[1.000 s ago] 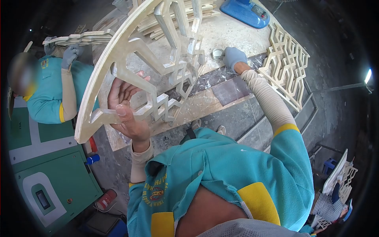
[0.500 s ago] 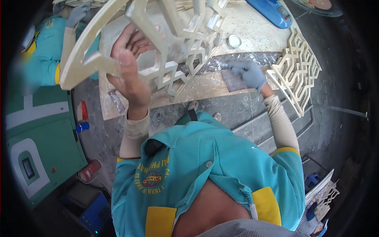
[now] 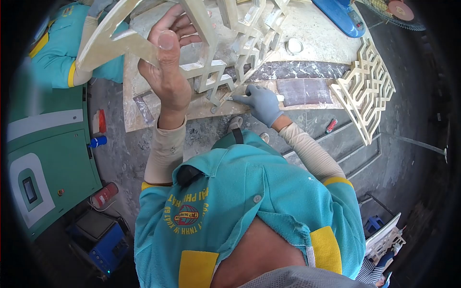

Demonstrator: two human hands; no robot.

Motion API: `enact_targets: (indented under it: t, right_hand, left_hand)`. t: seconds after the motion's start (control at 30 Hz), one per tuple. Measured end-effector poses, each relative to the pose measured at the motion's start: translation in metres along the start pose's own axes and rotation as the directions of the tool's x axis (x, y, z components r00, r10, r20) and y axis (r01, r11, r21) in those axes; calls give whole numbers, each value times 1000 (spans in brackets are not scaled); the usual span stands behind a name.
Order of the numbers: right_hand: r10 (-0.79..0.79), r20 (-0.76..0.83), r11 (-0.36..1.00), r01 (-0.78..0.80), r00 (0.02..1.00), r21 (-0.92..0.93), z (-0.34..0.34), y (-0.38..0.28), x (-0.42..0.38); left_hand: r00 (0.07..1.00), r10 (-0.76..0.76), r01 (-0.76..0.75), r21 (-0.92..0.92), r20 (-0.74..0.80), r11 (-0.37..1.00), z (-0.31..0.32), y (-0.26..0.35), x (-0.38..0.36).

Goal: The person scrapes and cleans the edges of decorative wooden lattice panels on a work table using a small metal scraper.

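Left hand [image 3: 165, 72] grips the lattice panel [image 3: 216, 43]; gloved right hand [image 3: 261, 103] closes on a small tool [image 3: 278, 98] beside a tin [image 3: 294, 46].

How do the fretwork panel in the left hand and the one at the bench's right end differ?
The held fretwork panel is lifted and tilted, gripped by the bare left hand; the spare fretwork panel lies untouched by either hand. The gloved right hand works only at the held panel's lower edge. Both are pale openwork.

floor [image 3: 307, 139]: grey concrete | green machine [image 3: 43, 158]: left | fan [image 3: 394, 12]: top right
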State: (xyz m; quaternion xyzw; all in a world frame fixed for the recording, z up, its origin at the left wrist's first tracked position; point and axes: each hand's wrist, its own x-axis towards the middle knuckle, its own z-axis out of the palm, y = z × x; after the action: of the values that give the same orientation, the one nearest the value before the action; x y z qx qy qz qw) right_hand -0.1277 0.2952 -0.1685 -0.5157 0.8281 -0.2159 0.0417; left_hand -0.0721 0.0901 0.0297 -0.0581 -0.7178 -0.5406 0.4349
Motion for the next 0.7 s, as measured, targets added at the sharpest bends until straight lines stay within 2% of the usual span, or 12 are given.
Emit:
enact_targets:
  t: [0.07, 0.2, 0.3, 0.37, 0.4, 0.57, 0.7]
  right_hand:
    - [-30, 1, 990, 30, 1000, -139, 0, 1, 0]
    - [-15, -8, 967, 12, 1000, -256, -6, 6, -3]
    - [55, 15, 969, -49, 998, -242, -8, -2, -5]
    - [114, 4, 991, -113, 993, -77, 0, -16, -8]
    - [115, 2, 990, -114, 993, -79, 3, -26, -11]
    - [216, 109, 976, -218, 970, 0, 0, -50, -13]
    - [332, -2, 943, -332, 943, 12, 5, -44, -9]
  left_hand:
    - [1000, -8, 8, 12, 4, 1000, 0, 3, 0]
    - [1000, -22, 22, -18, -10, 1000, 1, 1, 0]
    - [1000, -5, 5, 1, -13, 1000, 0, 0, 1]
    - [1000, -8, 8, -10, -11, 1000, 2, 2, 1]
    - [1000, -9, 9, -19, -12, 1000, 2, 2, 1]
    - [1000, -5, 4, -25, -18, 1000, 1, 1, 2]
    - [999, -9, 8, -20, -46, 1000, 2, 0, 1]
